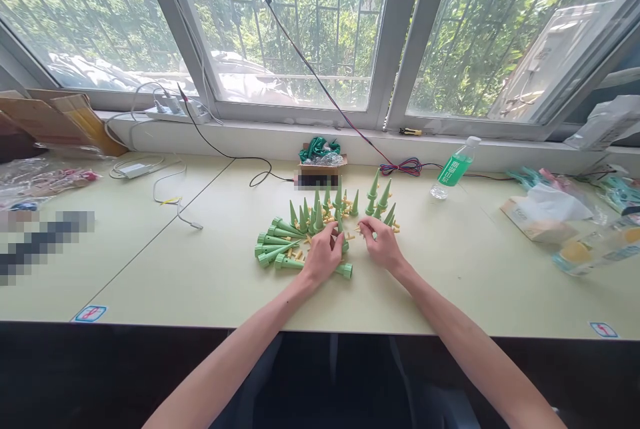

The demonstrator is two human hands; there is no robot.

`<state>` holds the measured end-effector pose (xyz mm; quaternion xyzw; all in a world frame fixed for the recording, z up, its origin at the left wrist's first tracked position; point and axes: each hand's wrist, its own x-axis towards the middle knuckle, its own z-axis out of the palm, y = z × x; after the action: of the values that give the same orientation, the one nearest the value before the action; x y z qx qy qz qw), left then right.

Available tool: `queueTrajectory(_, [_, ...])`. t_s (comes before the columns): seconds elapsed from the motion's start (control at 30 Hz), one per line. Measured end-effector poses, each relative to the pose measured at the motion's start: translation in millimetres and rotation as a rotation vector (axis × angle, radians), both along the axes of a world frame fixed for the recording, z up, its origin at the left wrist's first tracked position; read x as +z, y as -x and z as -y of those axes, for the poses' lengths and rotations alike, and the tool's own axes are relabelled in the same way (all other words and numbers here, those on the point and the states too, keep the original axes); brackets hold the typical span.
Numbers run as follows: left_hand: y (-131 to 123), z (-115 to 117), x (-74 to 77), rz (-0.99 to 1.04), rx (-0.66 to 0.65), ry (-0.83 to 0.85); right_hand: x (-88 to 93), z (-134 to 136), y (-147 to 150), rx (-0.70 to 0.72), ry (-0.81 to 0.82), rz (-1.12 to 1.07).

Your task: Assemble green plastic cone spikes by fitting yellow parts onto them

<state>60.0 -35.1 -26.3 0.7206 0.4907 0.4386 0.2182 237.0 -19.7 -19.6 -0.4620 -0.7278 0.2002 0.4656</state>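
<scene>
My left hand (321, 257) is closed around an upright green plant-watering spike (341, 222), its pointed tip up. Just to the right, my right hand (383, 244) pinches a small yellow plastic valve (359, 229) between thumb and fingertips, apart from that spike. Several green spikes lie on their sides at the left, among them one spike (281, 248). Others stand tip-up behind my hands, such as a spike (355, 204), and a further group stands at the right, including a spike (385, 196). Loose yellow valves (299, 254) are scattered between them.
Behind the spikes sits a small open carton (324, 166) with green and clear plastic wrap. A bottle with a green label (453, 169) stands right of it. Further right are a tissue box (540, 216) and a lying bottle (595, 249). White cables (173, 199) lie left.
</scene>
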Motion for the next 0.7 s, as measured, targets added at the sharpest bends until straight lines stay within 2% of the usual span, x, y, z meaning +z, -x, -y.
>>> queueTrajectory(0.37, [-0.2, 0.3, 0.8, 0.072, 0.026, -0.062, 1.6, 0.8, -0.2, -0.012, 0.004, 0.006])
queueTrajectory(0.7, [0.5, -0.6, -0.4, 0.085, 0.006, -0.087, 1.8, 0.6, -0.4, 0.042, 0.000, 0.012])
